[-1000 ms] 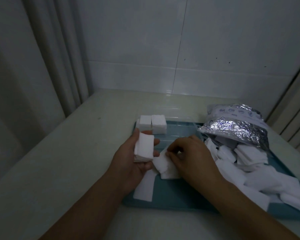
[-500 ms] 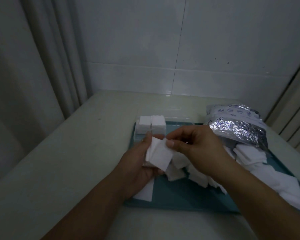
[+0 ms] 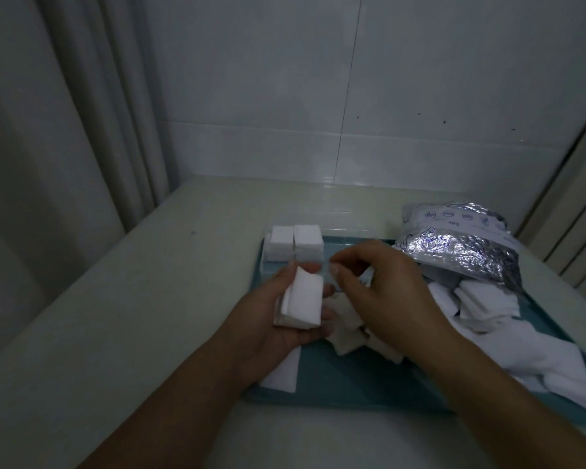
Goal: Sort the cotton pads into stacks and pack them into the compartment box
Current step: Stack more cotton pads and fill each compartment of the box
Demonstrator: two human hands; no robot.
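Cotton pads [image 3: 301, 301] stacked in left hand's [image 3: 278, 319] grip — right hand [image 3: 383, 292] curled, contents unclear.

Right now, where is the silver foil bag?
In the head view the silver foil bag lies at the right rear of the teal tray, its mouth over the loose cotton pads, beyond the right hand.
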